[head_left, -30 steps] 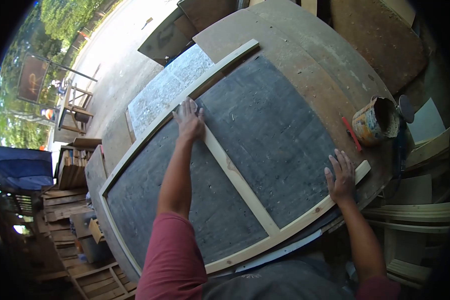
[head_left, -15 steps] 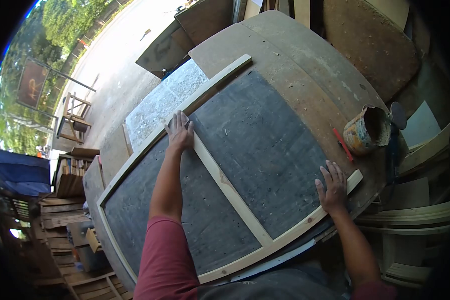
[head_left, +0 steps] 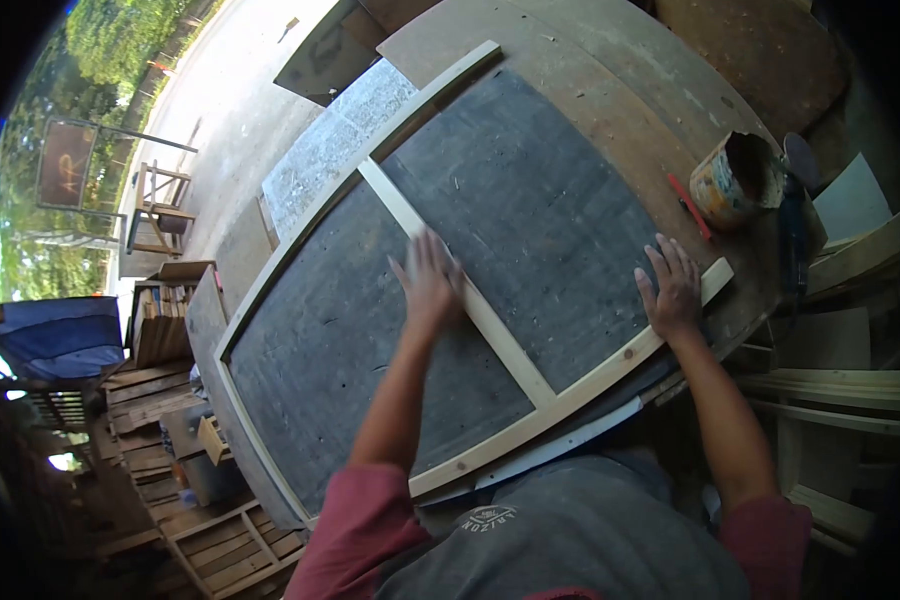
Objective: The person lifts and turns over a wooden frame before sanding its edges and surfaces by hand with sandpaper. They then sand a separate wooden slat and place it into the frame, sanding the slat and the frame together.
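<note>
A light wooden frame lies on a dark board, with a crossbar joining its two long rails. My left hand rests over the middle of the crossbar, slightly blurred, with fingers stretched out and thumb apart. What may lie beneath that palm is hidden. Near the right end of the frame's near rail, my right hand lies flat with fingers spread, its heel against the rail and its fingertips over the dark board.
A paint-stained can and a red pencil-like stick sit on the worktable to the right. Wood strips are stacked at the right. Beyond the table's left side are a wooden stand and a blue cloth.
My left hand has moved from the far joint of the frame down along the crossbar toward me. My right hand stays at the near rail. The view has shifted slightly.
</note>
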Motion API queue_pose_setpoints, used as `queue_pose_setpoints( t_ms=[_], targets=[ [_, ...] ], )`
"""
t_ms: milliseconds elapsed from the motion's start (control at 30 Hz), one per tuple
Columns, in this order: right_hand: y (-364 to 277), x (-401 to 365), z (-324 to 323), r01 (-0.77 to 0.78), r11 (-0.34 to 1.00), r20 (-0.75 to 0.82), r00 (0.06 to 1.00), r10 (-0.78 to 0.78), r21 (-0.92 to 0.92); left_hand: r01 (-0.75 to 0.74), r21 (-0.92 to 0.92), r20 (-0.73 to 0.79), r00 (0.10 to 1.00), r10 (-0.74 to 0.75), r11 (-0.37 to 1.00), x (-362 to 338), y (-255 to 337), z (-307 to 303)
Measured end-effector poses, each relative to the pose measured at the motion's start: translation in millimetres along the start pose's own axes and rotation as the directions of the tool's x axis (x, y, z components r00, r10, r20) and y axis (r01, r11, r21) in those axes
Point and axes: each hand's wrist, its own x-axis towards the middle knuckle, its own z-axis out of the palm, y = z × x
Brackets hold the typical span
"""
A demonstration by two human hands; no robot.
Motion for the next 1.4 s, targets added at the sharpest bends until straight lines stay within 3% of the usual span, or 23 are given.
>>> queue_pose_setpoints(
  t_ms=[33,100,200,267,333,400,433,500,533,567,600,633,733,800,900,967,1033,1100,1200,1267,1300,1400],
  targets=[
    [0,-1,0,0.003,1.0,-0.007,1.0,-0.003,-0.002,0.074,0.012,0.025,0.997,-0.074,0.997,37,-17,-5],
    [0,2,1,-0.012,1.0,-0.011,1.0,0.012,0.0,0.076,0.045,0.054,0.995,-0.078,0.996,73,-38,-2],
    [0,-2,4,-0.014,1.0,-0.002,1.0,0.014,-0.004,0.052,0.03,0.075,0.996,-0.054,0.998,32,-1,-5],
    [2,-3,4,-0.01,1.0,-0.009,1.0,0.01,-0.016,-0.1,0.048,0.052,0.994,0.097,0.994,-57,49,-2],
    [1,-2,5,-0.022,1.0,-0.008,1.0,0.022,-0.022,-0.092,0.008,0.252,0.964,0.087,0.996,-149,117,-8],
    [2,-4,5,-0.019,0.999,-0.005,1.0,0.019,-0.033,-0.074,-0.23,0.25,0.959,0.132,0.97,-210,170,-25],
    [2,-4,6,-0.015,1.0,-0.009,1.0,0.015,-0.025,-0.073,-0.233,0.244,0.961,0.131,0.97,-204,161,-17],
    [3,-4,5,-0.006,1.0,-0.007,1.0,0.005,-0.019,-0.208,0.132,0.16,0.969,0.187,0.969,-167,118,2],
    [3,-3,6,-0.012,1.0,-0.005,1.0,0.012,-0.025,0.003,0.053,0.262,0.965,-0.017,0.999,-119,100,-17],
    [2,-4,7,-0.023,0.999,-0.004,1.0,0.023,-0.029,0.049,0.021,0.074,0.996,-0.05,0.999,-83,71,-9],
    [1,-4,7,-0.025,0.999,0.004,1.0,0.025,-0.03,0.097,-0.053,0.048,0.994,-0.095,0.994,-49,51,-14],
    [1,-4,6,-0.025,0.999,0.005,1.0,0.025,-0.03,0.09,0.001,0.067,0.994,-0.09,0.996,-24,38,-17],
    [4,-4,8,-0.02,0.999,0.011,1.0,0.021,-0.036,0.056,0.031,0.049,0.997,-0.058,0.998,-50,59,-11],
    [3,-4,6,-0.017,0.999,0.006,1.0,0.018,-0.026,-0.078,0.01,0.129,0.989,0.076,0.997,-130,105,-10],
    [3,-4,7,-0.021,0.999,0.004,1.0,0.021,-0.029,-0.099,-0.114,0.262,0.957,0.126,0.989,-230,172,-33],
    [4,0,5,-0.016,0.999,-0.001,1.0,0.016,-0.029,-0.156,-0.194,0.295,0.932,0.209,0.969,-240,180,-41],
    [2,-5,6,-0.007,1.0,0.014,1.0,0.007,-0.021,-0.165,-0.116,0.248,0.95,0.189,0.98,-197,156,-36],
    [4,-5,9,-0.007,0.999,-0.012,1.0,0.006,-0.04,-0.138,-0.073,0.103,0.984,0.145,0.988,-143,129,-29],
    [4,-5,10,-0.002,0.999,-0.016,1.0,0.002,-0.04,-0.109,-0.1,0.063,0.991,0.115,0.989,-153,139,-21],
    [4,-2,7,-0.002,0.999,-0.015,1.0,0.001,-0.039,-0.099,-0.143,0.302,0.943,0.139,0.985,-212,179,-37],
    [4,-5,7,-0.001,0.999,-0.004,1.0,0.001,-0.032,-0.089,-0.261,0.313,0.934,0.172,0.961,-249,193,-32],
    [5,-5,9,0.005,0.998,-0.005,1.0,-0.005,-0.056,-0.144,-0.225,0.318,0.924,0.212,0.964,-245,187,-34]
  ],
)
